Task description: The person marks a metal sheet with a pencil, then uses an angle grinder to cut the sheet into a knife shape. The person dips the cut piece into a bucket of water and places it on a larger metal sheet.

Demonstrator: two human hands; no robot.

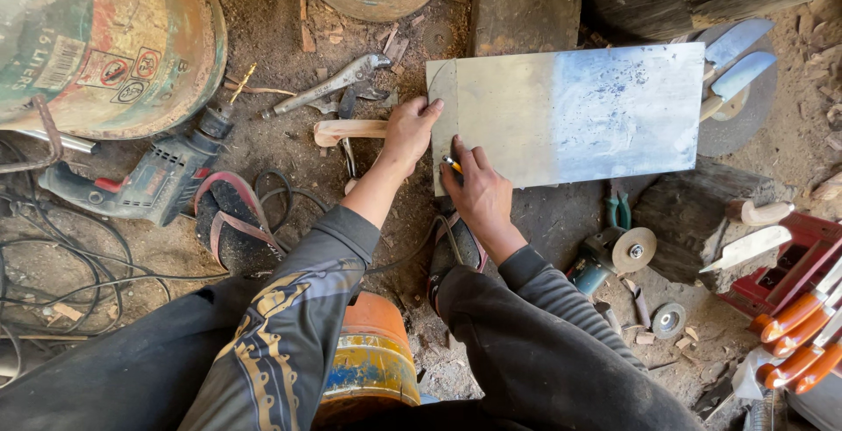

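A flat grey metal sheet (570,111) lies on the dirt floor ahead of me. My left hand (408,133) presses on the sheet's left edge, fingers spread over the corner. My right hand (478,194) grips a small yellow pencil (451,164) with its tip on the sheet near the lower left edge. A curved line runs across the sheet's upper left corner. A wooden handle piece (346,130) lies just left of my left hand.
Locking pliers (329,87) and a power drill (145,181) with tangled cables lie to the left by a large drum (105,41). A sandal (232,216) lies near my left arm. An angle grinder (614,256) sits at right. Orange-handled knives (798,343) fill a red box. Knife blades (737,58) rest beyond the sheet.
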